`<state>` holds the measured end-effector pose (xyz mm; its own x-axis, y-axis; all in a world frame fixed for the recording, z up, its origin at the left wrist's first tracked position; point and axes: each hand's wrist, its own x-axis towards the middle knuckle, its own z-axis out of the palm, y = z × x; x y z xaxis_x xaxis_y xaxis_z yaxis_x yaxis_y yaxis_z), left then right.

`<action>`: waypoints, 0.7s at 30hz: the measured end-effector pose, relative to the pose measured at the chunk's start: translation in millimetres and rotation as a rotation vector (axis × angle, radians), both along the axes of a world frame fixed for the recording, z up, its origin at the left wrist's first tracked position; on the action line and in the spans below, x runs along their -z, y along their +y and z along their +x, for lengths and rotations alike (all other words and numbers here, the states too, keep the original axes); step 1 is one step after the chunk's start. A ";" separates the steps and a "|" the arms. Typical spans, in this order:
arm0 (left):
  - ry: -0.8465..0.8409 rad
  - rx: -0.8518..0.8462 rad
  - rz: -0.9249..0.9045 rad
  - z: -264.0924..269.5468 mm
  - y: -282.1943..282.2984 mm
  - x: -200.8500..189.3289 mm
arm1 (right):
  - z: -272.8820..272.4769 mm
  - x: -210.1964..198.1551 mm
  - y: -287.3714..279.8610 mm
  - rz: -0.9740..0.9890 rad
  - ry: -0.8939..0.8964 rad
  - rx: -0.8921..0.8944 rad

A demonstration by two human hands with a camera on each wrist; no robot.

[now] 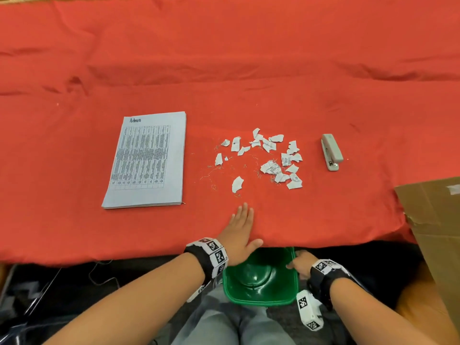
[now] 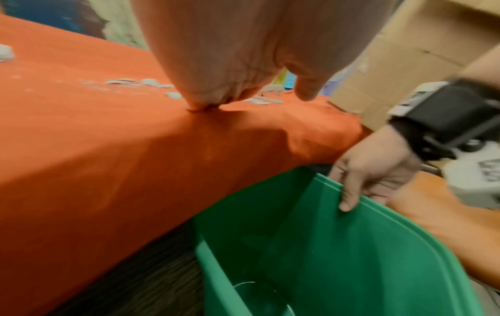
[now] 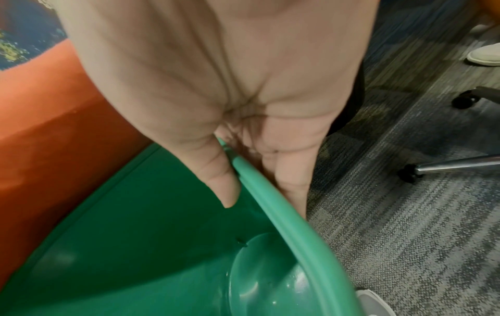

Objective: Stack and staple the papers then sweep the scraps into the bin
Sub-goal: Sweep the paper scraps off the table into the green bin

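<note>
Printed white paper stack (image 1: 146,160) lies squared on the red-clothed surface (image 1: 249,58); stapling unconfirmed. Torn white paper scraps (image 1: 263,158) remain unswept. Left hand (image 1: 240,235) rests flat, fingers straight. Right hand (image 1: 302,263) grips the green plastic bin (image 1: 261,301) rim below the edge.

tablecloth (image 1: 224,58): red woven cloth, matt, creased
bin (image 1: 261,301): green plastic, smooth, glossy inside, below table edge at 6 o'clock
paper stack (image 1: 146,160): printed white paper, matt, flat, at 9 o'clock
scraps (image 1: 271,158): torn printed paper, ragged edges, centre
stapler (image 1: 332,151): grey, smooth, dull sheen, at 3 o'clock
box (image 1: 438,220): brown cardboard, matt
floor (image 3: 406,213): grey carpet, rough weave
</note>
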<state>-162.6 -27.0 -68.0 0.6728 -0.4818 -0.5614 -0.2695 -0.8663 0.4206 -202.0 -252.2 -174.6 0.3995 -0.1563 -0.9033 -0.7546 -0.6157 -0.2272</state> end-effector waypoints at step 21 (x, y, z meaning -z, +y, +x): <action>-0.054 0.068 -0.055 24.5 26.0 -5.4 | -11.0 1.0 -1.2 0.057 -0.023 0.183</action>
